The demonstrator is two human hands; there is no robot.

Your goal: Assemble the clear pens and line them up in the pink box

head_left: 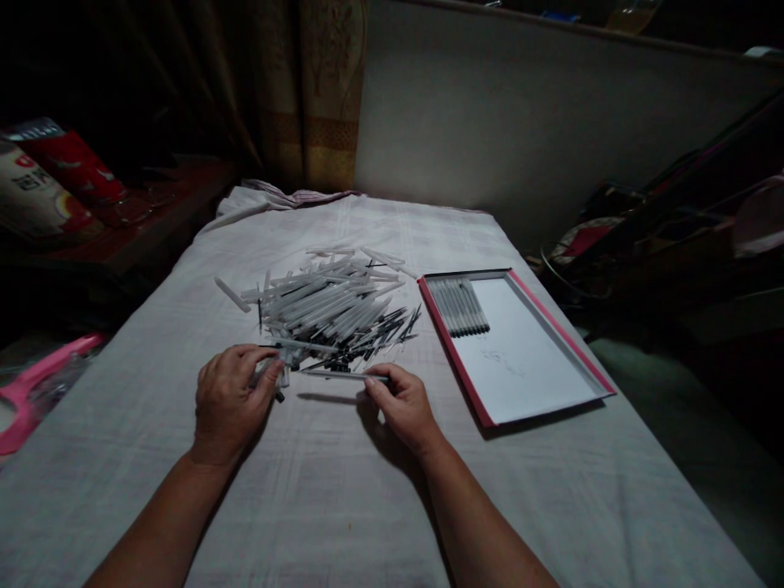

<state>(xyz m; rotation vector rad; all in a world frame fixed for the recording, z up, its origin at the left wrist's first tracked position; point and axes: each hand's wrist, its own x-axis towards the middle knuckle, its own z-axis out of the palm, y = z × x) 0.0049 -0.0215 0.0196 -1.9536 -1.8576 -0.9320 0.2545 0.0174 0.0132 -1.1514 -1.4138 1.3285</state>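
Note:
A heap of clear pen barrels and thin black refills (334,306) lies in the middle of the cloth-covered table (343,498). My left hand (231,400) is closed around a few clear pen parts (277,369) at the heap's near edge. My right hand (401,404) pinches one end of a thin pen refill (343,376) that points left toward my other hand, just above the cloth. To the right lies a shallow red-rimmed white tray (532,367) with a neat row of finished pens (462,309) at its far end.
A pink plastic object (37,384) lies at the left table edge. Red and white packages (49,188) stand on a dark side table at the far left. Bags and dark clutter (661,237) sit to the right, a curtain and wall behind.

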